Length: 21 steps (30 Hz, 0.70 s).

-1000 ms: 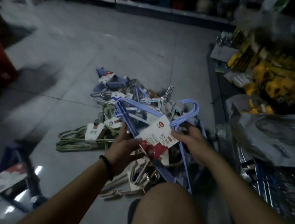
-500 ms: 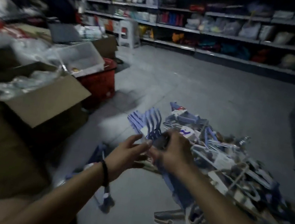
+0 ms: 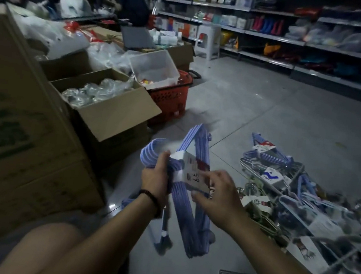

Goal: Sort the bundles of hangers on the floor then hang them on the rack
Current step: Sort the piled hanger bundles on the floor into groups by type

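I hold a bundle of blue hangers (image 3: pixel 190 217) with a white and red paper label above the tiled floor. My left hand (image 3: pixel 155 176) is wrapped around the bundle's neck just below the hooks. My right hand (image 3: pixel 215 194) pinches the label's lower right edge with thumb and fingers. A mixed pile of hanger bundles (image 3: pixel 304 197), blue, green and metal, lies on the floor to the right. Another blue bundle (image 3: pixel 162 237) lies on the floor beneath my hands. No rack is in view.
Stacked cardboard boxes (image 3: pixel 15 139) stand close on the left, one open box (image 3: pixel 110 110) holding plastic-wrapped goods. A red basket (image 3: pixel 170 99) with a clear tub sits behind it. Stocked shelves (image 3: pixel 300 37) line the back, with a white stool (image 3: pixel 207 40). A person bends over at the far left. My knee fills the bottom left.
My view swung left from the right-hand display to the boxes. I lifted the blue bundle off the pile and carried it left; the left hand moved up to its neck.
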{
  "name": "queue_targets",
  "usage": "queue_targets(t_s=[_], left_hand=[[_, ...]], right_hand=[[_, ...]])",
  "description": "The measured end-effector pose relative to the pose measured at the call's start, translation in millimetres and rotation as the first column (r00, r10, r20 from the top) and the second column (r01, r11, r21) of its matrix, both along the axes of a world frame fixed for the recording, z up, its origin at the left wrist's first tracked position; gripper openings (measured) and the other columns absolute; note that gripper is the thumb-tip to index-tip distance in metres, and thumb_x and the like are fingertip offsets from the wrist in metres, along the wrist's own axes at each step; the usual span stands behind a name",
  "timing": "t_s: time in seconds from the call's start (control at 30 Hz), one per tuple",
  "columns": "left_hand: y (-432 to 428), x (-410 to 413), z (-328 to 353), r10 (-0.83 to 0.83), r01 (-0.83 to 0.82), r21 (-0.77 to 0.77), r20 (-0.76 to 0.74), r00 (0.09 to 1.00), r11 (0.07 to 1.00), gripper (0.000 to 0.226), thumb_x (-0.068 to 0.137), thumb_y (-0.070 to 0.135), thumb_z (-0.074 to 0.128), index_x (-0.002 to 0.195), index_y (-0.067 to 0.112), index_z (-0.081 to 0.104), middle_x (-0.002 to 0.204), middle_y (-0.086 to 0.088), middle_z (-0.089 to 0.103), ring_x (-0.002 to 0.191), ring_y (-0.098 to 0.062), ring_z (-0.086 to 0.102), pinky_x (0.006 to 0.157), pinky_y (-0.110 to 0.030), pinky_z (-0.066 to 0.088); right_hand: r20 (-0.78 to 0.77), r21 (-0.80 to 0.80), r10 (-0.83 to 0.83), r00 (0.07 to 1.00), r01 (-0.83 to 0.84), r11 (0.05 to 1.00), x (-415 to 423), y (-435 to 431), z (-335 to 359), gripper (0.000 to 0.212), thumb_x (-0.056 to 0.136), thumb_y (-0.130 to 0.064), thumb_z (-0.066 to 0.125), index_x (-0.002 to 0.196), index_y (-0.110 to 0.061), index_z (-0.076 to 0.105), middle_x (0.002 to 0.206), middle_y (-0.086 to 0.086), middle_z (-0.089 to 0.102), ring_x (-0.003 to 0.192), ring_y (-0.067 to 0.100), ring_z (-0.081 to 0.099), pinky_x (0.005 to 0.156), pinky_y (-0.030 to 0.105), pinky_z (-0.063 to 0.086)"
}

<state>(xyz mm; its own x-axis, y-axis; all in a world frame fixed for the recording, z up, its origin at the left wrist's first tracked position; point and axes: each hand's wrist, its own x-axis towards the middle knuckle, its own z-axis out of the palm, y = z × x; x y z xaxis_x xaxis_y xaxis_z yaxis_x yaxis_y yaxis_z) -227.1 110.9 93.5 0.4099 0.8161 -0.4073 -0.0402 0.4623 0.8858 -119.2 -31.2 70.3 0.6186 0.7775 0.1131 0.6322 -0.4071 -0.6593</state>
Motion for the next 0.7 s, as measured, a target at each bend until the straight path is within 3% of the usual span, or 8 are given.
queue_targets(t_s=[0.1, 0.2, 0.27, 0.4, 0.47, 0.53, 0.6, 0.7], left_hand=[[10.6, -18.9, -0.2, 0.052, -0.047, -0.120, 0.040, 0.998, 0.992, 0.050, 0.095, 0.053, 0.058, 0.110, 0.008, 0.074, 0.101, -0.017, 0.079, 0.085, -0.035, 0.076, 0.078, -0.050, 0.062], [26.1, -35.9, 2.0, 0.074, -0.051, -0.252, 0.082, 0.994, 0.966, 0.062, 0.095, 0.059, 0.053, 0.115, 0.004, 0.074, 0.104, -0.019, 0.074, 0.082, -0.032, 0.071, 0.057, -0.036, 0.060], [42.2, -47.5, 2.1, 0.076, -0.039, -0.322, 0.103, 0.992, 0.946, 0.065, 0.094, 0.061, 0.053, 0.119, 0.004, 0.071, 0.108, -0.019, 0.071, 0.081, -0.031, 0.069, 0.048, -0.033, 0.057], [77.1, -57.0, -4.8, -0.026, 0.065, -0.335, 0.120, 0.992, 0.940, 0.067, 0.094, 0.064, 0.057, 0.112, 0.001, 0.069, 0.102, -0.021, 0.074, 0.077, -0.031, 0.074, 0.056, -0.035, 0.058], [92.2, -54.4, -27.0, -0.084, 0.079, -0.290, -0.003, 0.996, 0.954, 0.063, 0.093, 0.068, 0.057, 0.112, 0.009, 0.067, 0.107, -0.025, 0.074, 0.078, -0.030, 0.072, 0.061, -0.037, 0.058], [103.6, -54.0, -64.0, -0.209, 0.156, -0.253, -0.201, 0.957, 0.955, 0.067, 0.090, 0.071, 0.059, 0.122, 0.011, 0.064, 0.117, -0.032, 0.070, 0.063, -0.024, 0.065, 0.055, -0.034, 0.054], [109.2, -56.6, -104.3, -0.369, 0.287, -0.263, -0.354, 0.859, 0.921, 0.054, 0.093, 0.056, 0.065, 0.121, 0.009, 0.063, 0.106, -0.026, 0.070, 0.060, -0.023, 0.061, 0.057, -0.033, 0.053], [118.3, -58.6, -160.5, -0.480, 0.377, -0.307, -0.419, 0.771, 0.874, 0.025, 0.097, 0.021, 0.067, 0.121, 0.014, 0.064, 0.100, -0.014, 0.069, 0.068, -0.027, 0.068, 0.064, -0.038, 0.058]], right_hand=[[-0.431, -0.171, -0.079, 0.899, 0.005, 0.985, -10.3, 5.2, -9.6, 0.058, 0.086, -0.051, 0.077, 0.133, -0.034, 0.048, 0.130, -0.002, 0.057, 0.112, 0.017, 0.061, 0.088, 0.035, 0.058], [-0.659, -0.186, -0.020, 0.752, -0.137, 0.973, -31.9, 9.8, -10.0, 0.034, 0.094, -0.043, 0.072, 0.118, -0.039, 0.048, 0.114, 0.005, 0.068, 0.091, 0.020, 0.074, 0.057, 0.026, 0.059], [-0.656, -0.110, 0.000, 0.755, -0.095, 0.989, -43.6, 16.0, -13.4, 0.023, 0.100, -0.031, 0.066, 0.118, -0.029, 0.052, 0.105, 0.008, 0.071, 0.080, 0.019, 0.075, 0.056, 0.024, 0.059], [-0.506, -0.172, -0.117, 0.854, 0.033, 0.985, -57.8, 47.1, -38.1, 0.008, 0.103, -0.018, 0.052, 0.098, -0.023, 0.057, 0.089, 0.005, 0.071, 0.076, 0.019, 0.071, 0.062, 0.032, 0.059], [-0.475, -0.212, -0.181, 0.861, 0.088, 0.973, -64.3, 70.3, -60.8, 0.010, 0.101, -0.016, 0.049, 0.100, -0.020, 0.059, 0.090, 0.005, 0.071, 0.074, 0.021, 0.072, 0.057, 0.033, 0.059], [-0.464, -0.264, -0.254, 0.849, 0.141, 0.954, -71.8, 92.6, -88.1, 0.016, 0.100, -0.014, 0.048, 0.112, -0.017, 0.058, 0.100, 0.006, 0.071, 0.079, 0.024, 0.073, 0.055, 0.030, 0.056], [-0.425, -0.313, -0.308, 0.851, 0.181, 0.932, -77.3, 111.1, -119.0, 0.024, 0.100, -0.015, 0.045, 0.119, -0.018, 0.058, 0.110, 0.007, 0.071, 0.089, 0.026, 0.071, 0.064, 0.028, 0.052], [-0.408, -0.376, -0.355, 0.841, 0.200, 0.905, -78.6, 133.8, -165.6, 0.029, 0.100, -0.017, 0.042, 0.124, -0.019, 0.059, 0.117, 0.010, 0.071, 0.100, 0.031, 0.069, 0.079, 0.034, 0.054]])
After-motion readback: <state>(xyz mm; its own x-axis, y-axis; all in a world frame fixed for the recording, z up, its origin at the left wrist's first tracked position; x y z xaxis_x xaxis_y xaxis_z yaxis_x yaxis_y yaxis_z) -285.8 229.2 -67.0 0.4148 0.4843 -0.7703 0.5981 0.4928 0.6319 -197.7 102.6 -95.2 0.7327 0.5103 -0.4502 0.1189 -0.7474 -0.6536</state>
